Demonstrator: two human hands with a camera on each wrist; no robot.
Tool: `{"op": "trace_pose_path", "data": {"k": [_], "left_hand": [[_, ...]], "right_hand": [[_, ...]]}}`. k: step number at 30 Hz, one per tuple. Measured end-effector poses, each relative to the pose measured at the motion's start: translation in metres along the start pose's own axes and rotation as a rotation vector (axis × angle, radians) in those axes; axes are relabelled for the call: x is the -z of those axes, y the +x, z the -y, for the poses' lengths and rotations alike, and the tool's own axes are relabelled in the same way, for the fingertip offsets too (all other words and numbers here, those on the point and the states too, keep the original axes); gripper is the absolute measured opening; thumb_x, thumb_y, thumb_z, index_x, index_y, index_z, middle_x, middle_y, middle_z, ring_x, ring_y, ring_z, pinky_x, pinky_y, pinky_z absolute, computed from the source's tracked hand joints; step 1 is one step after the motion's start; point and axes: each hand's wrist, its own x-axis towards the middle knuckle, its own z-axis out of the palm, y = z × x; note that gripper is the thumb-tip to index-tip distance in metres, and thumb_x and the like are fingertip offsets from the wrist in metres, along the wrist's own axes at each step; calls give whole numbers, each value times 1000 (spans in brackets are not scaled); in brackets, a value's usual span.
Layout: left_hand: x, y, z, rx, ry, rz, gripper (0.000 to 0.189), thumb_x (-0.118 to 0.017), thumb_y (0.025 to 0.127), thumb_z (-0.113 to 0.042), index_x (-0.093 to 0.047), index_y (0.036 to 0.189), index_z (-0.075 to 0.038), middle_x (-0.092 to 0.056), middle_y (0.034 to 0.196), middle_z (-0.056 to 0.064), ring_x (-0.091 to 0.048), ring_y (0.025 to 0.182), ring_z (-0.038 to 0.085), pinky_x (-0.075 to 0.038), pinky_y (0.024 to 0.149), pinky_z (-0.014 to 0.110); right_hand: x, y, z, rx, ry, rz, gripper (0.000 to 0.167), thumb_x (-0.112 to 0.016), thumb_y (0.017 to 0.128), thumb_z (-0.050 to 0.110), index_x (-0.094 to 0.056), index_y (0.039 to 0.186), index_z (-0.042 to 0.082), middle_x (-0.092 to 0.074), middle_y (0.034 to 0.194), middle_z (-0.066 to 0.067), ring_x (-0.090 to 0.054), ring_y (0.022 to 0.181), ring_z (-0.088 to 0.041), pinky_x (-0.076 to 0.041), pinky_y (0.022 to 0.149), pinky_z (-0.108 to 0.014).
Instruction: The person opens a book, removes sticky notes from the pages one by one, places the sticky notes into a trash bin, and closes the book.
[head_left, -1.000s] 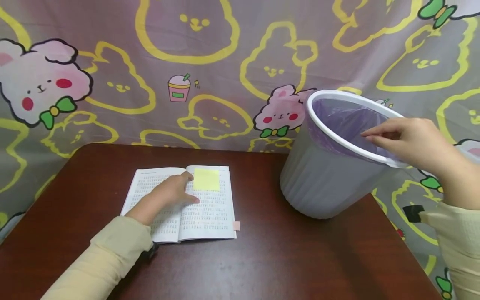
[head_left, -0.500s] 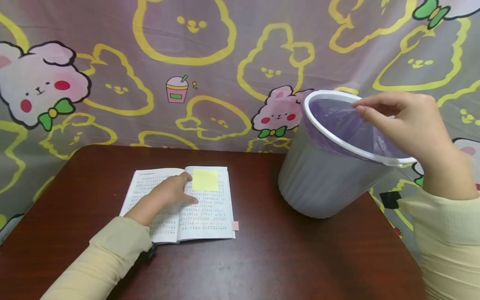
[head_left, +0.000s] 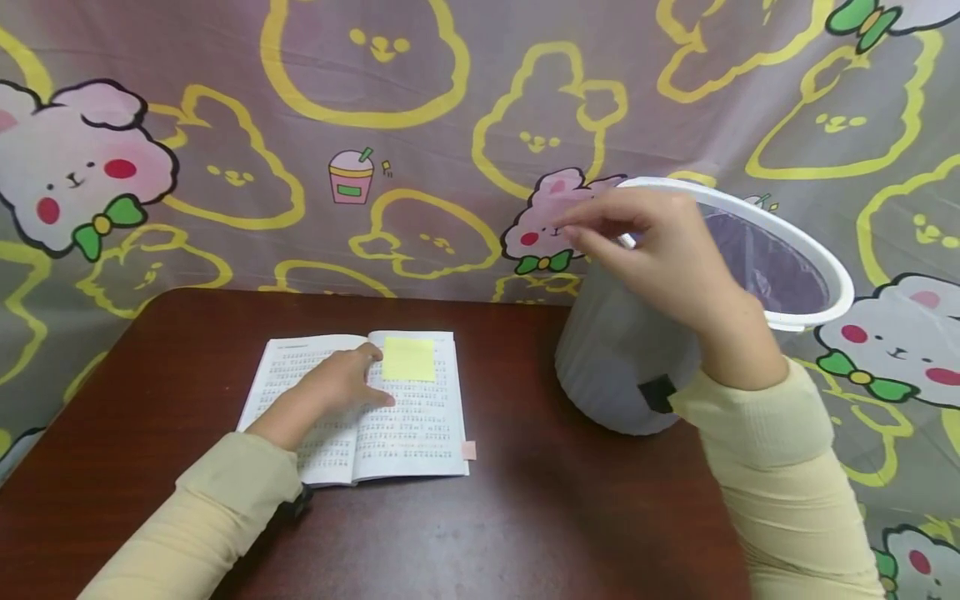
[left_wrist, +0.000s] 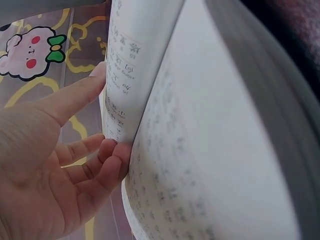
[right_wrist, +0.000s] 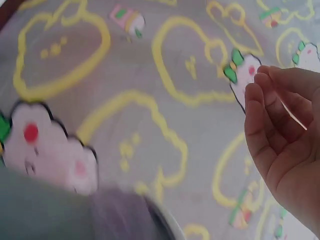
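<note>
An open book lies on the brown table, printed text across both pages. My left hand rests on it near the gutter, thumb and fingers spread over the right page. A yellow sticky note sits on the upper right page, just beside the left fingertips. In the left wrist view the fingers press into the fold between the pages. My right hand hovers in front of the trash can. Its fingers are loosely bent toward the thumb, and nothing shows between them in the right wrist view.
The grey trash can stands tilted to the right at the table's back right, with a white rim and a purple liner bag. A pink tab sticks out of the book's right edge. Behind hangs a patterned curtain.
My right hand has risen out of the trash can's mouth and moved left, past its rim toward the book. The left hand, book and sticky note have stayed in place.
</note>
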Motion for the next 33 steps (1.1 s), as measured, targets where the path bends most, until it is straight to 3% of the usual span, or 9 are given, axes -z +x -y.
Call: {"op": "trace_pose_path", "data": {"k": [3,7,14,19,23,25,28,31,33], "left_hand": [[1,0,1,5,-5,-2,84,-87,84,-30,-44,146,8,-54,140,32,-56,124,44,-44,104,59],[2,-1,2,-1,-9,6,84,-88,84,-29,-44,145,9,-55,138,32,-55,124,44,-45,103,58],[3,-1,1,-29,-13,30,87,-87,84,-31,-41,146,9,-57,134,32,-57,121,45,-47,101,57],[3,-2,2,-6,-21,37,92,-87,83,-31,-36,149,10,-50,143,35,-50,130,49,-43,105,61],[5,-1,3,-18,-13,31,94,-88,83,-31,-37,149,12,-49,143,35,-49,131,49,-42,106,61],[5,0,3,-29,0,20,93,-88,82,-32,-39,148,12,-49,144,34,-48,132,49,-41,107,61],[6,2,4,-50,10,-12,90,-89,81,-32,-44,145,12,-49,142,34,-50,130,49,-42,107,60],[7,5,5,-64,7,-37,87,-90,80,-31,-48,143,13,-52,139,33,-53,126,47,-44,105,59],[8,6,5,-68,-6,-40,87,-90,80,-29,-48,142,14,-55,133,31,-56,121,45,-47,101,57]], "right_hand": [[-28,8,-4,4,71,70,14,-77,88,-4,-80,101,2,-77,92,-5,-66,78,-3,-53,74,-18],[-74,13,-15,-77,142,194,14,-80,89,6,-80,103,3,-77,92,-4,-69,79,-10,-56,75,-26],[-165,-1,-42,-261,98,503,23,-80,92,20,-79,112,9,-74,104,0,-64,92,-14,-56,83,-27],[-216,-15,-50,-238,58,628,28,-80,92,20,-77,116,6,-73,110,-3,-65,100,-19,-55,88,-29],[-241,-23,-49,-196,-6,710,37,-80,92,22,-74,125,7,-72,123,-5,-65,114,-19,-51,99,-32],[-248,-26,-48,-186,-49,749,41,-81,91,23,-72,129,10,-72,124,-3,-65,111,-15,-50,100,-30],[-256,-30,-47,-173,-109,791,45,-80,91,24,-69,134,13,-73,111,-1,-64,88,-12,-53,87,-26],[-261,-32,-46,-151,-158,800,44,-77,92,22,-67,135,14,-73,110,-2,-54,69,-10,-50,71,-23],[-263,-32,-44,-129,-196,792,44,-75,92,20,-67,135,15,-73,104,-2,-50,64,-9,-47,65,-22]]}}
